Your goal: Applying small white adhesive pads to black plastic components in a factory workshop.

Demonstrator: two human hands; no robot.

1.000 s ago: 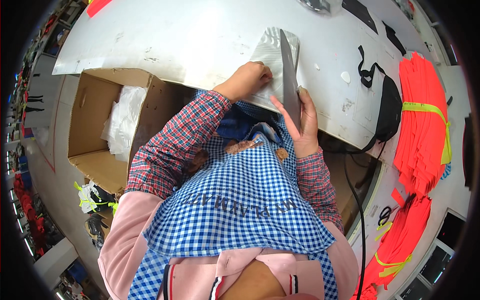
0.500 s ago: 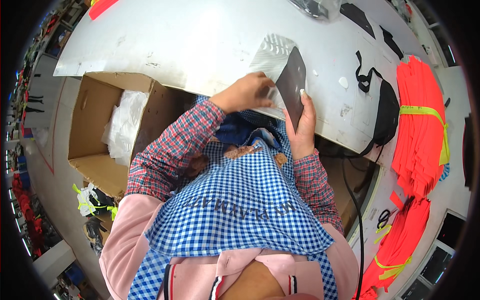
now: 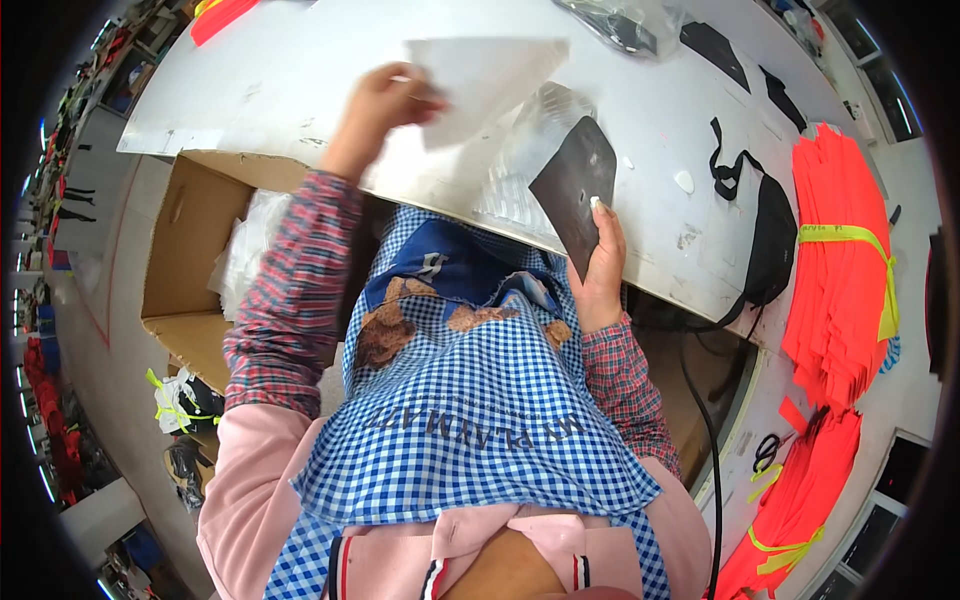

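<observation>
Over the white table (image 3: 290, 75), my left hand (image 3: 385, 105) pinches a translucent pale sheet (image 3: 490, 75), blurred by motion and spread out to the right. My right hand (image 3: 603, 260) is at the table's front edge, gripping a dark grey flat panel (image 3: 580, 180) by its lower end, thumb on top. The panel is tilted, and small marks show on its face. Behind and left of it lies clear, line-patterned plastic film (image 3: 525, 150), partly covered by the panel. Whether the film and the pale sheet touch, I cannot tell.
An open cardboard box (image 3: 190, 230) with white plastic (image 3: 255, 240) inside stands at left. To the right are a black strapped pouch (image 3: 770, 230), tied bundles of orange-red fabric (image 3: 835, 270) and scissors (image 3: 766, 452). A black cable (image 3: 708, 400) hangs by the table edge.
My left hand has moved away from the panel, up and to the left, drawing the pale sheet with it. In my right hand the panel has tilted and sunk slightly.
</observation>
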